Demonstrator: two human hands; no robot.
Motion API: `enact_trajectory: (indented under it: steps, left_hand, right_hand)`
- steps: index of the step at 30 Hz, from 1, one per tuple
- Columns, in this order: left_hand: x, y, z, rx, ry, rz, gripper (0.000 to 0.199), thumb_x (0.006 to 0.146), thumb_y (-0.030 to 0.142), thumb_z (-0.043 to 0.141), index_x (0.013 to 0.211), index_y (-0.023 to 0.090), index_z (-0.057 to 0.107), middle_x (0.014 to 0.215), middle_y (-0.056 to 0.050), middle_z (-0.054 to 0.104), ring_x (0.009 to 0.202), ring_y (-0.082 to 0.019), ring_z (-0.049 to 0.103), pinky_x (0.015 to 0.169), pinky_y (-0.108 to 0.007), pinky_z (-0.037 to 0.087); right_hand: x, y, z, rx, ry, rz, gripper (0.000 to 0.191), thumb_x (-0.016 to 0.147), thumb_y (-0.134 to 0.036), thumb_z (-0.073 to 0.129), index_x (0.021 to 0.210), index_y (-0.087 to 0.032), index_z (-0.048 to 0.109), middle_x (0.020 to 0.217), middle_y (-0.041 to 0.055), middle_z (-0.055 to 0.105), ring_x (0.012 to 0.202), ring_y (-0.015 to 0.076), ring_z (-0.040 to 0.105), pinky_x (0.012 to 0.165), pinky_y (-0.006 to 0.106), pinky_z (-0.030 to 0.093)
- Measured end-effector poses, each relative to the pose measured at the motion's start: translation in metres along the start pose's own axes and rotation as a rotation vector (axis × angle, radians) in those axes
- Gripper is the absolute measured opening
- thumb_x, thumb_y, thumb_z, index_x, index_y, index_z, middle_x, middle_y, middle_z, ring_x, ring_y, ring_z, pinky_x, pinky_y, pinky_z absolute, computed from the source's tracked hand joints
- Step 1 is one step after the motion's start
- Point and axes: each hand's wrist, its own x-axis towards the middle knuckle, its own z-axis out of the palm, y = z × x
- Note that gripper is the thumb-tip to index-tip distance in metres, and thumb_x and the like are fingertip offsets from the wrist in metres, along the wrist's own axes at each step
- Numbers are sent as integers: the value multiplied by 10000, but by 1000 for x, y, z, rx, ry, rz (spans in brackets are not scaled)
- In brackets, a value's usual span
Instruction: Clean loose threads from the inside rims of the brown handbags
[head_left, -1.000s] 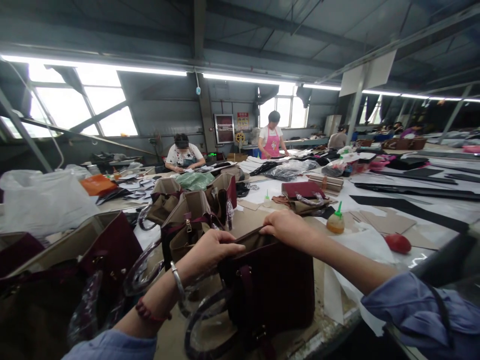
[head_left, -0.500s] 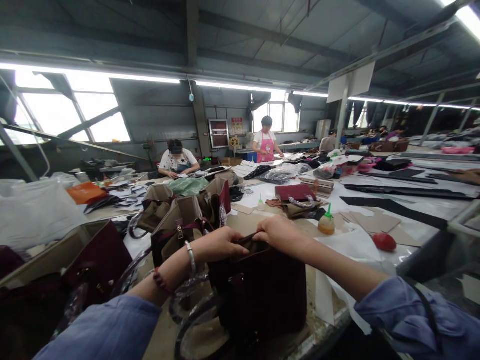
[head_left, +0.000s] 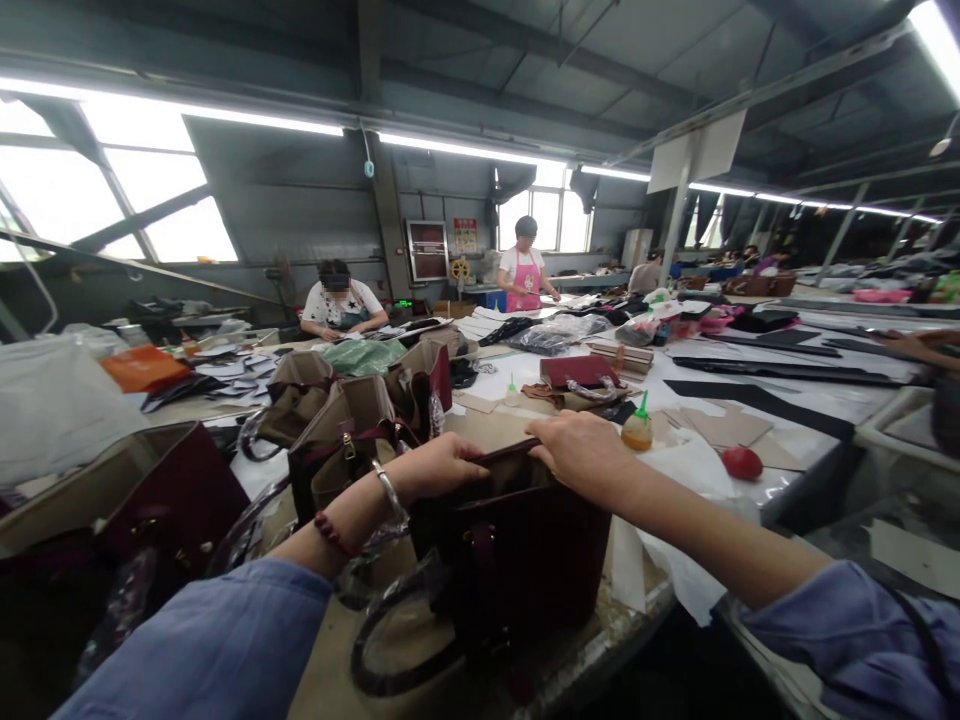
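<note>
A dark maroon handbag (head_left: 536, 560) stands upright at the table's front edge, its top open toward the far side. My left hand (head_left: 442, 465) pinches the left part of its far top rim between thumb and fingers. Farther right on the same rim, my right hand (head_left: 574, 450) grips with the thumb inside and the fingers over the edge. A plastic-wrapped handle (head_left: 405, 640) loops out from the bag's left side onto the table. The inside of the bag is mostly shadowed.
More maroon and beige handbags (head_left: 180, 480) crowd the left. Beyond my right hand are a glue bottle with a green tip (head_left: 637, 428), a red round object (head_left: 742, 463) and a maroon folded piece (head_left: 577, 372). Two co-workers (head_left: 341, 298) work across the table; another person's hand shows at far right.
My hands have moved apart along the rim, and the bag's mouth is wider. My right hand has shifted right. The view has turned slightly, too.
</note>
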Motion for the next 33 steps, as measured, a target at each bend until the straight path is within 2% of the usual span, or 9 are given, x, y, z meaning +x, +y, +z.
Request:
enact_trajectory:
  steps: [7, 16, 27, 33]
  left_hand:
    - [2, -4, -1, -43, -22, 11, 352, 593, 325, 564, 859, 105, 637, 626, -6, 602, 536, -116, 499, 535, -223, 394]
    - [3, -3, -3, -14, -21, -3, 370, 593, 345, 557, 872, 115, 635, 670, -18, 623, 583, -142, 528, 558, -239, 414]
    - [0, -1, 1, -32, -12, -13, 372, 591, 336, 559, 868, 96, 624, 697, -34, 620, 584, -135, 517, 572, -239, 419]
    - [-15, 13, 9, 86, -37, -3, 319, 658, 323, 501, 858, 108, 623, 655, -15, 600, 538, -115, 492, 518, -208, 391]
  right_hand:
    - [8, -2, -4, 22, -62, -1, 190, 789, -294, 491, 843, -194, 644, 798, 96, 619, 777, 228, 570, 620, 281, 409]
    - [10, 0, -2, 54, -76, 12, 201, 788, -281, 482, 832, -202, 662, 796, 93, 630, 771, 224, 576, 622, 278, 422]
    - [12, -3, -13, 71, -131, 43, 228, 790, -297, 481, 846, -186, 673, 801, 112, 624, 743, 203, 581, 621, 258, 422]
    - [7, 4, -11, 103, -105, -24, 192, 785, -288, 493, 831, -225, 668, 780, 79, 622, 736, 207, 576, 600, 262, 413]
